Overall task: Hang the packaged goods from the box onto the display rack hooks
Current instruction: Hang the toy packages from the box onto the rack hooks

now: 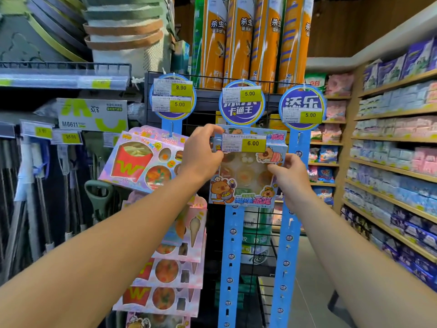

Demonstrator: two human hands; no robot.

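You have the capybara candy pack (246, 171) up against the middle blue hanging strip (233, 245), just under its round header sign (241, 102). Your left hand (201, 152) pinches the pack's top-left corner beside the 6.00 price tag (244, 143); your right hand (292, 174) pinches its right edge. Keep the pack level, find the hang hole with your left fingers, and seat it fully on the hook, which is hidden here. Mind the tilted fries pack (142, 159) just to the left.

Shop aisle, wooden shelving (387, 138) on right, grey floor (314, 275).
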